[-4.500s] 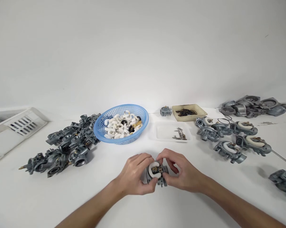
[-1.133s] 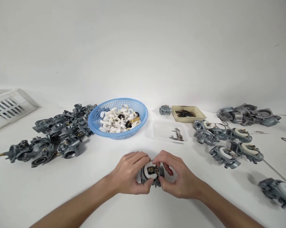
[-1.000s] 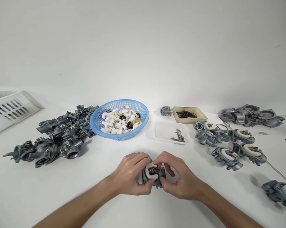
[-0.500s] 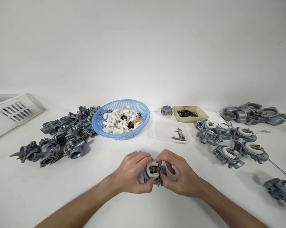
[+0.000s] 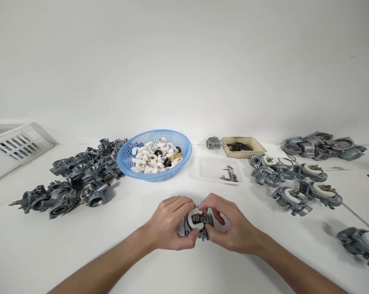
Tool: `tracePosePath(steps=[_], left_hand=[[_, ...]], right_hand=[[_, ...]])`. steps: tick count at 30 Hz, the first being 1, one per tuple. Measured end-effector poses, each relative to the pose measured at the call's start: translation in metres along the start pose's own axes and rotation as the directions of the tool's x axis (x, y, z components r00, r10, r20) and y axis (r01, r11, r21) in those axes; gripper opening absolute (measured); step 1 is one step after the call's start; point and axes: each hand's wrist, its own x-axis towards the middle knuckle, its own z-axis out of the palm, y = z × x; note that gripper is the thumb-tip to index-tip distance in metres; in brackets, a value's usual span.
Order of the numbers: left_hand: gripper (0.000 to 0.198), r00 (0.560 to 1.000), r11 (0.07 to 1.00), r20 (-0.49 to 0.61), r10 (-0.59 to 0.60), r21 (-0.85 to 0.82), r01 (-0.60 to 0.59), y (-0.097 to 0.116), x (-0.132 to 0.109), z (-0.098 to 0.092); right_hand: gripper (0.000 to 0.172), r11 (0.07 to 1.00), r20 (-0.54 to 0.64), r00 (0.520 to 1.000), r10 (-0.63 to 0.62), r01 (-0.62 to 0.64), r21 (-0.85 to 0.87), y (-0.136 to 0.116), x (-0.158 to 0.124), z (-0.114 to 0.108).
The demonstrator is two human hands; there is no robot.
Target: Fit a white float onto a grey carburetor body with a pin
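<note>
From where I stand, L hand pinches one end of metal body, R hand pinches opp. end, white float btwn them; uneven squeeze, esp. R side, could prob. skew float or let it slip.

Grey carburetor, open side up (white C-shaped float around brass fittings).
</note>
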Motion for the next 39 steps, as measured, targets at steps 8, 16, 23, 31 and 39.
tracePosePath(steps=[8,16,23,31,39], left_hand=[[0.036,1.000,1.000,0.014,-0.008,-0.005,0.008,0.0008,-0.0031,-0.0023],[0.036,1.000,1.000,0.011,-0.012,-0.005,0.012,-0.0006,-0.0018,-0.0006],[0.035,1.000,1.000,0.023,-0.012,0.002,0.012,-0.0010,-0.0012,-0.0020],[0.034,1.000,1.000,0.018,0.000,0.010,-0.001,-0.0006,-0.0013,-0.0023],[0.034,1.000,1.000,0.011,0.003,0.015,-0.004,-0.0003,-0.0012,-0.0026]], right_hand=[[0.045,1.000,-0.012,1.000,0.007,-0.007,-0.003,0.0010,0.0012,-0.0007],[0.049,1.000,-0.011,1.000,-0.009,0.009,0.002,-0.0018,0.0030,-0.0023],[0.049,1.000,-0.006,1.000,0.000,0.000,0.000,-0.0011,0.0025,-0.0014],[0.046,1.000,-0.014,1.000,0.004,-0.004,-0.006,0.0002,0.0022,-0.0013],[0.046,1.000,-0.009,1.000,-0.004,0.004,-0.016,-0.0007,0.0026,-0.0021]])
